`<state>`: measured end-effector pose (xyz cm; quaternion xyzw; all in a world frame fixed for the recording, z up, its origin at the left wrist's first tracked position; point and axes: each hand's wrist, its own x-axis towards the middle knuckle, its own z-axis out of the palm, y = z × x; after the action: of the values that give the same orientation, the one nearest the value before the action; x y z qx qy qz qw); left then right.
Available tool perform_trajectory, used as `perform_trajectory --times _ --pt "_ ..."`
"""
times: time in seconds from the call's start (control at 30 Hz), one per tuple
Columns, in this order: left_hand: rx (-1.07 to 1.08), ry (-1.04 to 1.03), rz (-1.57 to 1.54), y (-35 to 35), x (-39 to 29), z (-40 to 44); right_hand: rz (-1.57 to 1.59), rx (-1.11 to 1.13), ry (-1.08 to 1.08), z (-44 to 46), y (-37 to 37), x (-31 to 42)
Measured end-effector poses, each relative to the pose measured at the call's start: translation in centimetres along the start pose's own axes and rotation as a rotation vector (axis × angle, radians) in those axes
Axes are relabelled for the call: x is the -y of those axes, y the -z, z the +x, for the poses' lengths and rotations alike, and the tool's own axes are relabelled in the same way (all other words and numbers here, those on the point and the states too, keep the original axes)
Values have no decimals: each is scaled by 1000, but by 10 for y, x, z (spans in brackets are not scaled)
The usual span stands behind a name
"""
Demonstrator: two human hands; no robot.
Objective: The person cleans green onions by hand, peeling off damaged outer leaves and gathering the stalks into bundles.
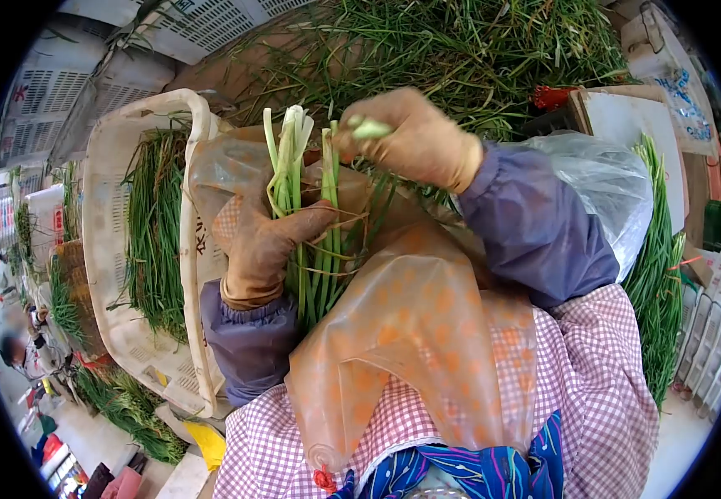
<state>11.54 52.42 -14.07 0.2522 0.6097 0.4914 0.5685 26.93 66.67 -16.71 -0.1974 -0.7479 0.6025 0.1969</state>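
Observation:
Stalks of green vegetable with pale ends (pixel 297 179) stand upright in my left hand (pixel 271 241), whose gloved fingers and thumb are wrapped round them. Long leaves hang below and beside that hand. Just right of the pale ends is my right hand (pixel 410 137), in a tan glove and slightly blurred, with its fingers curled. A short pale green piece (pixel 370 128) shows at its fingers. Beneath both hands, an orange-spotted plastic apron (pixel 410 324) covers my lap.
A white plastic crate (pixel 198 274) with green leafy bundles (pixel 159 233) stands at the left. Loose greens (pixel 477 50) lie in a heap ahead. Clear plastic (pixel 606 183) and more long greens (pixel 664 308) are at the right. Far left, a person (pixel 15 349) is visible.

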Motion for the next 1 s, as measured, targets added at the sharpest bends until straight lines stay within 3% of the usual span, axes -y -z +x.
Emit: perform_trajectory --times 0.07,0.13,0.2,0.27,0.3,0.33,0.37,0.47,0.6,0.67,0.73,0.8,0.87,0.93,1.0 --pt "-6 68 -101 0 -5 -3 92 -254 -19 0 29 -2" --pt "20 73 -135 0 -10 -5 -256 -602 71 3 73 -17" --pt "52 72 -162 2 -9 -3 -466 -688 38 -2 83 -11" --pt "21 9 -157 2 0 1 -330 -509 206 -6 50 -7" --pt "24 14 -160 0 1 3 -114 -320 48 -12 28 4" --pt "25 -10 -154 -1 2 4 -114 -179 -57 -15 10 16" --pt "24 -36 -147 -2 3 5 -130 -81 -34 -16 -5 14" --pt "27 -34 -80 -6 0 3 367 -26 -241 -13 -35 0" --pt "32 -29 -94 -3 2 1 335 23 -263 -11 -32 4" --pt "16 -43 45 0 2 4 110 82 -127 -9 -23 5" --pt "23 -35 15 0 3 3 117 91 -144 -10 -18 0" --pt "30 -27 -10 -1 4 4 -119 85 2 -13 -9 -2" --pt "0 -5 -19 -2 7 7 -226 28 3 -14 -1 4" --pt "-10 -8 -49 -2 10 7 -618 -146 111 -11 9 4" --pt "-21 -14 -79 0 9 6 -559 -453 156 -10 33 -21"
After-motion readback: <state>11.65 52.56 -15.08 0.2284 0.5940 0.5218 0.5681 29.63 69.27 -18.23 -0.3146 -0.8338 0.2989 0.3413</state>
